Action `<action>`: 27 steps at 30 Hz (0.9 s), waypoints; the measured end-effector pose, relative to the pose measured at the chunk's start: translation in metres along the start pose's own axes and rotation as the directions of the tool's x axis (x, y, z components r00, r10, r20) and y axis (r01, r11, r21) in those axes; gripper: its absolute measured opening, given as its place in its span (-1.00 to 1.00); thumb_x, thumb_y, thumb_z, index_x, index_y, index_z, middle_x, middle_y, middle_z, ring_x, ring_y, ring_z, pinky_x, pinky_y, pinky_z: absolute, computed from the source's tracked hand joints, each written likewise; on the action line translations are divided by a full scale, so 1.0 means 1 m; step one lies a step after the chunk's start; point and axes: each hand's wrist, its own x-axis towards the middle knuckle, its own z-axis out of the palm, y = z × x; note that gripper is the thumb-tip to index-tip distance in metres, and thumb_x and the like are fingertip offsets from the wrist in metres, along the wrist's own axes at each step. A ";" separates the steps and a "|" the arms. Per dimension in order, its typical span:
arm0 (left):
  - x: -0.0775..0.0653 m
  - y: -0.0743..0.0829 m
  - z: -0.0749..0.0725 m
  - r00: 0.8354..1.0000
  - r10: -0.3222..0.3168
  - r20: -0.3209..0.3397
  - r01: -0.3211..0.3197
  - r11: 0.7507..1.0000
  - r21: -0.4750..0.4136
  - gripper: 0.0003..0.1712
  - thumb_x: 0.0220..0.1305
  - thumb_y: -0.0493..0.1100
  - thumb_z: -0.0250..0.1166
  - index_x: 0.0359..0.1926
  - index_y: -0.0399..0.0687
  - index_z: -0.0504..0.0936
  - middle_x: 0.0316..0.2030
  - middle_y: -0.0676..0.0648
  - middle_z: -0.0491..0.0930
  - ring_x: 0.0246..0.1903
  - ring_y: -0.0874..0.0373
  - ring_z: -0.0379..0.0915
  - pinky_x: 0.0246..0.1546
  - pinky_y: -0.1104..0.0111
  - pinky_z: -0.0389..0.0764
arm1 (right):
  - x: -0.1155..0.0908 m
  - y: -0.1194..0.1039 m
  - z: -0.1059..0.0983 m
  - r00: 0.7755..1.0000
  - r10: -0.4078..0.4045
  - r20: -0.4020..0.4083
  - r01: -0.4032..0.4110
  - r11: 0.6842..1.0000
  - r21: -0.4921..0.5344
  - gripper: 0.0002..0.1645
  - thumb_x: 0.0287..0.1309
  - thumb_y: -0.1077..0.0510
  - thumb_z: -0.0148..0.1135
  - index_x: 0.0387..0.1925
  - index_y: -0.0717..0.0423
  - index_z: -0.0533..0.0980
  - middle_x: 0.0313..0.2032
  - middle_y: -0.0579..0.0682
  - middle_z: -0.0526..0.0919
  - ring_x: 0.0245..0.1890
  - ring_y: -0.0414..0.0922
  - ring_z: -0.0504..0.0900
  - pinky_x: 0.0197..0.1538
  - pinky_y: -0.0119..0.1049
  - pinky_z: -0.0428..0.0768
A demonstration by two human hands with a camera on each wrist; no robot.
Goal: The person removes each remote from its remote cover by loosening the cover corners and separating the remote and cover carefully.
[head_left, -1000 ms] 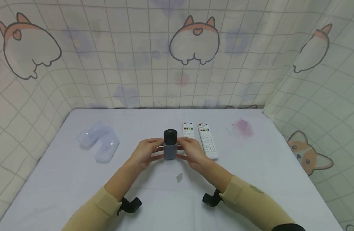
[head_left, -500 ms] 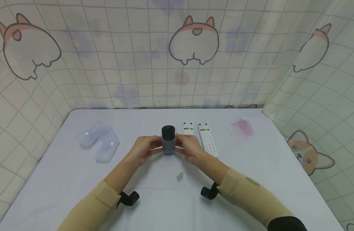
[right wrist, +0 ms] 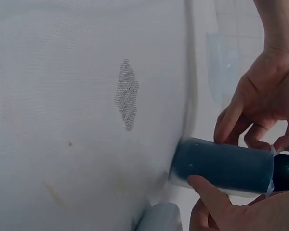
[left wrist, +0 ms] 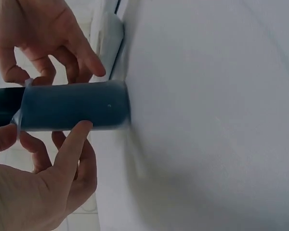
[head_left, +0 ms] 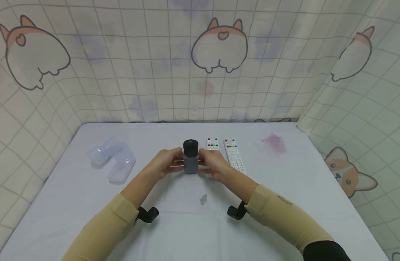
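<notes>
A black bar-shaped object (head_left: 190, 147) stands upright at mid table, its lower part inside a translucent sleeve (head_left: 191, 165). Both wrist views show the sleeve's rim flared, with the dark bar (left wrist: 5, 107) sticking out beyond it. My left hand (head_left: 167, 162) holds the sleeve from the left, thumb near the rim and one finger along its side. Opposite it, my right hand (head_left: 214, 164) grips the right side in much the same way. In the right wrist view the sleeve's (right wrist: 221, 166) closed end sits right at the white cloth. The bar's far face is hidden.
Two white remotes, one partly behind my right hand (head_left: 212, 144) and another beside it (head_left: 234, 156), lie to the right. Crumpled translucent covers (head_left: 120, 163) lie at left. A grey patch (head_left: 203, 199) and a pink stain (head_left: 275, 144) mark the white tablecloth (head_left: 187, 235).
The sleeved bar and both hands have moved slightly away from me, and a touch left. My fingers have shifted a little on the sleeve.
</notes>
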 end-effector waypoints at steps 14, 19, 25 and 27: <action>0.010 -0.010 -0.006 0.999 -0.036 -0.002 0.036 0.999 0.030 -0.60 0.31 -0.24 0.19 0.06 -0.48 0.60 0.04 -0.31 0.62 0.07 -0.17 0.61 0.13 0.08 0.61 | 0.007 0.012 0.001 1.000 0.003 -0.020 -0.004 0.999 -0.047 -0.61 0.51 0.23 0.00 0.20 0.43 0.37 0.18 0.32 0.50 0.22 0.15 0.53 0.21 -0.06 0.59; 0.014 -0.014 -0.007 0.999 -0.032 -0.003 0.032 0.999 0.015 -0.67 0.28 -0.32 0.22 -0.03 -0.53 0.61 -0.07 -0.28 0.65 -0.15 -0.01 0.66 0.06 0.15 0.66 | 0.007 0.012 0.002 0.997 -0.039 -0.062 0.031 0.991 -0.128 -0.77 0.45 0.29 0.05 0.02 0.38 0.40 0.13 0.29 0.50 0.17 0.14 0.56 0.13 -0.10 0.64; 0.017 -0.015 -0.010 0.999 -0.036 0.011 0.035 0.998 0.049 -0.70 0.30 -0.34 0.20 -0.05 -0.55 0.62 -0.21 -0.23 0.66 -0.32 0.09 0.65 -0.08 0.26 0.72 | 0.009 0.015 0.002 0.991 -0.096 -0.093 0.069 0.963 -0.261 -0.86 0.41 0.30 0.10 -0.09 0.33 0.45 0.02 0.25 0.55 0.08 0.08 0.62 0.04 -0.14 0.69; 0.018 -0.016 -0.010 0.999 -0.042 0.021 0.041 0.997 0.064 -0.70 0.31 -0.34 0.20 -0.04 -0.54 0.61 -0.23 -0.22 0.66 -0.31 0.09 0.65 -0.07 0.25 0.71 | 0.009 0.016 0.002 0.991 -0.100 -0.094 0.070 0.957 -0.283 -0.87 0.41 0.30 0.10 -0.11 0.33 0.46 0.00 0.24 0.56 0.07 0.08 0.63 0.03 -0.15 0.70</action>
